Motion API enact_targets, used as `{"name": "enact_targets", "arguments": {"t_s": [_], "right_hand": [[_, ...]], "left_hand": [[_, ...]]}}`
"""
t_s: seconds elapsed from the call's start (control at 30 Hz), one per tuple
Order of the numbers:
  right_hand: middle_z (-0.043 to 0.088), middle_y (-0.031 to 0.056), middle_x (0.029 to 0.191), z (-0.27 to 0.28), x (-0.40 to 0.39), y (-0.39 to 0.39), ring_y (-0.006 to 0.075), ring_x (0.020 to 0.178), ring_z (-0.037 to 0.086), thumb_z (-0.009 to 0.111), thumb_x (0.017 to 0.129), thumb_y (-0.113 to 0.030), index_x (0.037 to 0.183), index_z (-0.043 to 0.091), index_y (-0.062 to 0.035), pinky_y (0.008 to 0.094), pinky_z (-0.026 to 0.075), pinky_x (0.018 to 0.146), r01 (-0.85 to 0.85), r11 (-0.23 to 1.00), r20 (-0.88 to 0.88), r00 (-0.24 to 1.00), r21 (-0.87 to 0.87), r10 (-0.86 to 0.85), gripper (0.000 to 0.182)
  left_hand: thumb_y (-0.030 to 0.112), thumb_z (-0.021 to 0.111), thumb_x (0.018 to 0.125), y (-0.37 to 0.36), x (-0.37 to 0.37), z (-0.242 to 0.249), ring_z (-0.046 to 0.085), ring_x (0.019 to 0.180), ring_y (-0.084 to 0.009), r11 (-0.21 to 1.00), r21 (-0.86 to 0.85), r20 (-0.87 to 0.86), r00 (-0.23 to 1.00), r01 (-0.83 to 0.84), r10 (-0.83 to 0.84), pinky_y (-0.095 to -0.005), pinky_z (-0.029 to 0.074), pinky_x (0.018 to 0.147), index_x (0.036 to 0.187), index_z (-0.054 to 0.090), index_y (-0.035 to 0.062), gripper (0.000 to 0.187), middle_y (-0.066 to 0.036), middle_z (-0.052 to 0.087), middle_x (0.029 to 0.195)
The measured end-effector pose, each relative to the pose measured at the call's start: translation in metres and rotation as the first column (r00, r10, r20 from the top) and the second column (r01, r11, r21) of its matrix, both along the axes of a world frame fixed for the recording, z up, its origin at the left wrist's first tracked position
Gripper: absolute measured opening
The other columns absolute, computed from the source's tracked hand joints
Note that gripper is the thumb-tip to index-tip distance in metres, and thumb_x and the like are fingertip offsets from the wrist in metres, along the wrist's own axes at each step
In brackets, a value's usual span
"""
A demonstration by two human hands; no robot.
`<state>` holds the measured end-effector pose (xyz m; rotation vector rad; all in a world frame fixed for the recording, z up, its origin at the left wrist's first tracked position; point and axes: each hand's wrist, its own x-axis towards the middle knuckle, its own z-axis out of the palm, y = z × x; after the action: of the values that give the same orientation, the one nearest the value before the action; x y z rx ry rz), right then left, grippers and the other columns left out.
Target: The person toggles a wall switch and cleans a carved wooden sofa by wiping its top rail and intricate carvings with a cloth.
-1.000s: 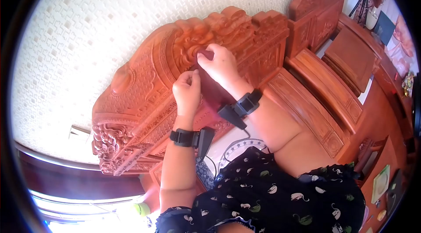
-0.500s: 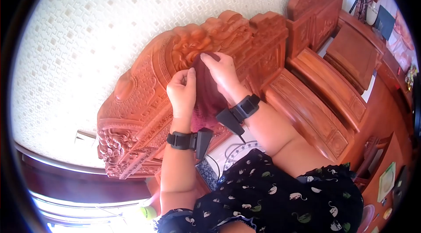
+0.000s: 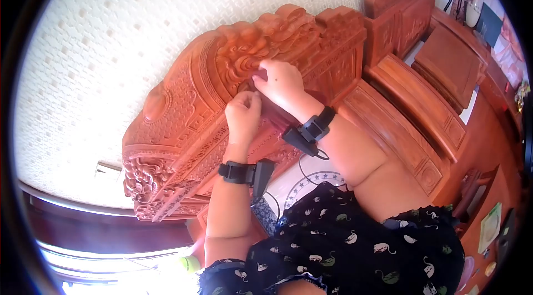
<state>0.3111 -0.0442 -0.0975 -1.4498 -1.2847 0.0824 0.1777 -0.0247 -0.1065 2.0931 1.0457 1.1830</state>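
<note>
A dark maroon knitted cloth [image 3: 273, 113] hangs between my hands in front of the carved wooden chair back [image 3: 244, 50], mostly hidden by my right hand and forearm. My left hand [image 3: 243, 114] is closed, its thumb and fingers pinching the cloth's edge. Slightly higher and to the right, my right hand [image 3: 282, 85] is closed on the cloth too, with a bit of it showing by the thumb. Both wrists carry black straps with small black boxes.
Patterned wallpaper [image 3: 111, 73] rises behind the carved back. To the right stand a wooden seat [image 3: 388, 134] and another carved back [image 3: 400, 17]. A wooden table [image 3: 472, 256] with small items lies at the lower right; a round starred pattern shows on the floor below.
Both hands have shifted slightly right, and the right hand has turned with its back more toward me. The cloth is bunched and swung rightward, with less of it showing below the hands.
</note>
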Motion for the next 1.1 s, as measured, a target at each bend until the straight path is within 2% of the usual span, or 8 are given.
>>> {"name": "enact_targets", "arguments": {"t_s": [0.17, 0.23, 0.37, 0.63, 0.73, 0.97, 1.03, 1.1], "right_hand": [[0.064, 0.0133, 0.070, -0.023, 0.002, -0.004, 0.0247, 0.065, 0.061, 0.065, 0.077, -0.021, 0.082, 0.064, 0.0012, 0.0346, 0.047, 0.061, -0.110, 0.994, -0.433, 0.895, 0.009, 0.103, 0.023], [0.062, 0.0064, 0.070, -0.012, -0.002, -0.010, 0.0137, 0.065, 0.057, 0.064, 0.079, -0.017, 0.085, 0.063, 0.0054, 0.0286, 0.045, 0.060, -0.279, 0.928, -0.763, 0.535, 0.246, 0.363, 0.023], [0.063, 0.0057, 0.083, 0.014, -0.008, -0.014, 0.0096, 0.076, 0.058, 0.063, 0.081, -0.013, 0.094, 0.061, 0.0080, 0.0223, 0.045, 0.066, -0.375, 0.874, -0.811, 0.376, 0.309, 0.448, 0.025], [0.064, 0.0142, 0.076, 0.029, -0.023, 0.007, 0.0291, 0.071, 0.063, 0.068, 0.074, -0.023, 0.080, 0.060, -0.0022, 0.0363, 0.049, 0.064, 0.062, 0.958, -0.434, 0.898, 0.281, 0.069, 0.023], [0.063, 0.0124, 0.073, 0.035, -0.029, 0.004, 0.0314, 0.070, 0.062, 0.068, 0.073, -0.024, 0.078, 0.057, -0.0047, 0.0402, 0.049, 0.062, 0.159, 0.971, -0.238, 0.965, 0.180, -0.114, 0.022], [0.062, 0.0115, 0.072, 0.050, -0.005, 0.003, 0.0293, 0.068, 0.062, 0.066, 0.074, -0.021, 0.077, 0.059, -0.0063, 0.0416, 0.050, 0.060, 0.085, 0.987, 0.281, 0.952, 0.139, -0.121, 0.017], [0.062, 0.0138, 0.072, 0.048, -0.002, 0.005, 0.0311, 0.071, 0.062, 0.067, 0.074, -0.023, 0.077, 0.060, -0.0052, 0.0421, 0.049, 0.062, 0.046, 0.984, 0.291, 0.952, 0.174, -0.096, 0.020], [0.063, 0.0160, 0.073, 0.044, -0.003, 0.006, 0.0339, 0.071, 0.062, 0.068, 0.074, -0.025, 0.078, 0.060, -0.0044, 0.0432, 0.049, 0.063, -0.010, 0.973, -0.010, 1.000, 0.231, 0.013, 0.023]], "left_hand": [[0.015, 0.062, 0.085, -0.005, -0.002, -0.007, 0.047, 0.050, -0.0084, 0.998, -0.050, -0.013, 0.999, -0.032, 0.031, -0.0251, 0.041, 0.050, 0.078, 0.063, -0.0034, 0.020, -0.004, 0.055, 0.056], [0.016, 0.062, 0.086, -0.015, -0.002, 0.011, 0.046, 0.053, -0.0051, 0.993, -0.118, 0.098, 0.995, -0.025, 0.037, -0.0223, 0.040, 0.050, 0.080, 0.063, -0.0033, 0.020, 0.000, 0.055, 0.058], [0.016, 0.060, 0.089, -0.015, -0.007, 0.028, 0.043, 0.055, -0.0011, 0.990, -0.122, 0.223, 0.970, -0.069, 0.095, -0.0179, 0.035, 0.049, 0.083, 0.063, -0.0034, 0.021, 0.004, 0.054, 0.062], [0.017, 0.062, 0.087, -0.004, -0.013, 0.041, 0.045, 0.052, -0.0027, 0.984, -0.132, 0.182, 0.973, -0.121, 0.144, -0.0200, 0.038, 0.048, 0.083, 0.065, -0.0040, 0.021, 0.002, 0.055, 0.059], [0.018, 0.063, 0.086, 0.000, -0.011, 0.034, 0.046, 0.052, -0.0039, 0.988, -0.003, 0.142, 0.978, -0.152, 0.151, -0.0216, 0.039, 0.048, 0.079, 0.065, -0.0031, 0.022, 0.001, 0.055, 0.057], [0.019, 0.062, 0.086, -0.005, -0.003, 0.029, 0.053, 0.049, -0.0132, 0.994, 0.042, 0.040, 0.994, -0.099, 0.098, -0.0275, 0.043, 0.050, 0.078, 0.065, -0.0026, 0.023, -0.009, 0.057, 0.055], [0.018, 0.061, 0.086, -0.010, -0.001, 0.030, 0.054, 0.050, -0.0124, 0.995, 0.045, 0.050, 0.995, -0.094, 0.092, -0.0275, 0.043, 0.049, 0.076, 0.064, -0.0026, 0.023, -0.008, 0.058, 0.055], [0.018, 0.061, 0.086, -0.015, 0.000, 0.035, 0.053, 0.049, -0.0109, 0.996, 0.004, 0.122, 0.988, -0.093, 0.092, -0.0268, 0.042, 0.048, 0.076, 0.063, -0.0033, 0.024, -0.008, 0.057, 0.055]]}}
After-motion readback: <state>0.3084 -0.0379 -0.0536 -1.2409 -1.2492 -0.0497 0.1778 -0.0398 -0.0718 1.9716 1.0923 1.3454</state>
